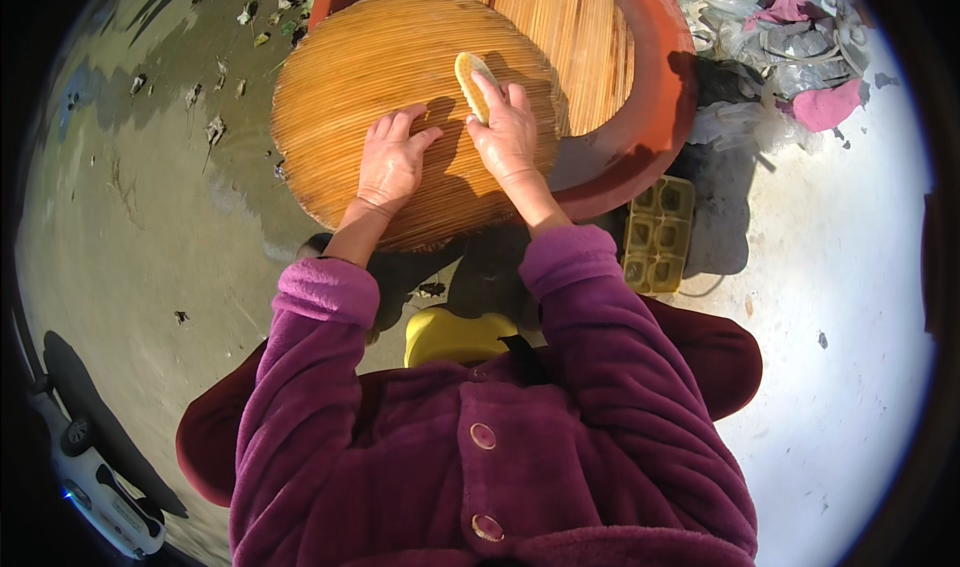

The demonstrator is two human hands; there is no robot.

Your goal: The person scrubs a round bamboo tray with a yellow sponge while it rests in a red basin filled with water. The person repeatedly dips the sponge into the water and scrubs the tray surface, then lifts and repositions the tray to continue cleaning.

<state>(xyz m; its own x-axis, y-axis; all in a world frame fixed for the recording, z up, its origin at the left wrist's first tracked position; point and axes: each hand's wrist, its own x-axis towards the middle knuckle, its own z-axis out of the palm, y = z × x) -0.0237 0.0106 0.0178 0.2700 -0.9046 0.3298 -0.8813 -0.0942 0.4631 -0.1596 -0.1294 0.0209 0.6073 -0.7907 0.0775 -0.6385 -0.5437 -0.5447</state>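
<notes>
A round wooden slatted board (pixel 337 64) lies tilted across the near left rim of a large reddish-brown basin (pixel 667 64). My left hand (pixel 394 158) rests on this board, fingers spread and nothing held. To its right, my right hand (pixel 506 132) grips a pale yellow scrubbing brush (pixel 469 72) against the board's surface. The brush's underside is hidden. Inside the basin, partly covered by the first board, is a second round slatted board (pixel 596 64), with cloudy liquid around it.
A yellowish plastic tray with square compartments (pixel 660 233) lies right of the basin. Crumpled plastic bags (pixel 795 53) and pink pieces are farther right. Dry leaves (pixel 215 130) dot the wet concrete at left. A yellow stool (pixel 450 334) is beneath me; a white toy car (pixel 105 492) stands lower left.
</notes>
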